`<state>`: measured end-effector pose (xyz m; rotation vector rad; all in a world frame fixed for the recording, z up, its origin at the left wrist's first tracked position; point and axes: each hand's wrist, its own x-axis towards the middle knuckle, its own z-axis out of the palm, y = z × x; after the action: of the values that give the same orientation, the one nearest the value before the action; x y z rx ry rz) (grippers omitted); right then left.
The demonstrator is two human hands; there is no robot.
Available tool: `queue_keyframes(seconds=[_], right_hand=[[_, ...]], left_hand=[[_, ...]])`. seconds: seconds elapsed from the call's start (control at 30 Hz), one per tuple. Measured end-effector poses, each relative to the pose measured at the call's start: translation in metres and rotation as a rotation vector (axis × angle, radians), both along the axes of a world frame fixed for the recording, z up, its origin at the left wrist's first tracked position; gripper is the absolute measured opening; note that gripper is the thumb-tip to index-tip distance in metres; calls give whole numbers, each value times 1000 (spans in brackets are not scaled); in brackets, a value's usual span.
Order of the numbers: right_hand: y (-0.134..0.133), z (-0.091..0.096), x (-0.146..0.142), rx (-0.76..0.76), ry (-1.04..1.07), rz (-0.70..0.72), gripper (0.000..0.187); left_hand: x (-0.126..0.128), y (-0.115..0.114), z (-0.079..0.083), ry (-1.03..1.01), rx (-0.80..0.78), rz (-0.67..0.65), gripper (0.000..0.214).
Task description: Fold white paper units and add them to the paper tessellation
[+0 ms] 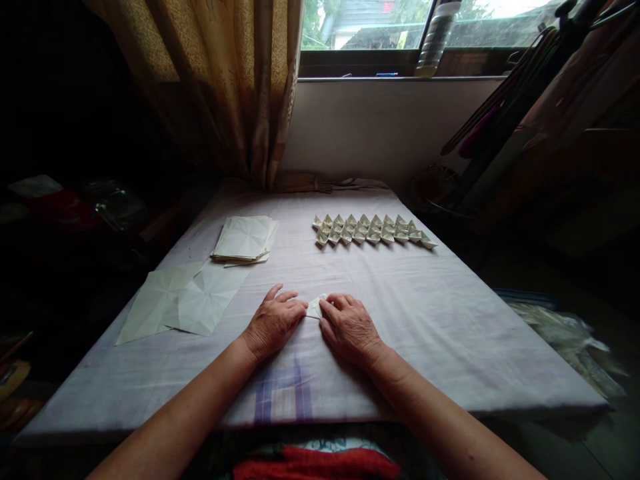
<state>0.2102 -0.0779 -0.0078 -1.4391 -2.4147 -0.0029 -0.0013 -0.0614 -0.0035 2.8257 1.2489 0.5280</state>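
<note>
Left hand [273, 325], right hand [351, 329] and both forearms [193, 405] are bare, with red and pale patterned clothing [320, 464] at the near edge.

Window [370, 30] glare lights an otherwise dim room.

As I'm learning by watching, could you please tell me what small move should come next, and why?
Probably press the small paper piece firmly along its folds: fingers of the left hand and right hand are at its sides, and the tablecloth beneath should give backing.
</note>
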Motion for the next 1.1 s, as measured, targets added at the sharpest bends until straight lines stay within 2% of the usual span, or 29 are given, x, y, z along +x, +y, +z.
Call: queue_keyframes(seconds=[0.17, 0.27, 0.4, 0.57, 0.67, 0.87, 0.97, 1.03, 1.1], right_hand=[[3, 3, 0, 8, -14, -13, 26], [9, 8, 4, 10, -26, 79, 24], [21, 13, 9, -22, -85, 195, 30], [30, 11, 9, 101, -219, 317, 18], [31, 7, 7, 178, -233, 352, 17], [36, 9, 1, 201, -166, 328, 23], [42, 10, 0, 168, -133, 278, 29], [47, 10, 1, 116, -99, 254, 30], [50, 8, 3, -6, 43, 232, 25]], left_hand=[[-9, -1, 7, 52, 2, -51, 22], [-13, -3, 11, 29, 3, -72, 22], [-16, -5, 9, -17, 25, -73, 24], [-14, -6, 9, 47, 50, -22, 27], [-11, -8, 11, 88, 73, -5, 22], [3, -10, 9, 47, 58, 96, 17], [9, -7, 4, -74, -40, 184, 18], [11, -4, 4, -198, -137, 244, 20], [10, 0, 5, -292, -205, 291, 16]])
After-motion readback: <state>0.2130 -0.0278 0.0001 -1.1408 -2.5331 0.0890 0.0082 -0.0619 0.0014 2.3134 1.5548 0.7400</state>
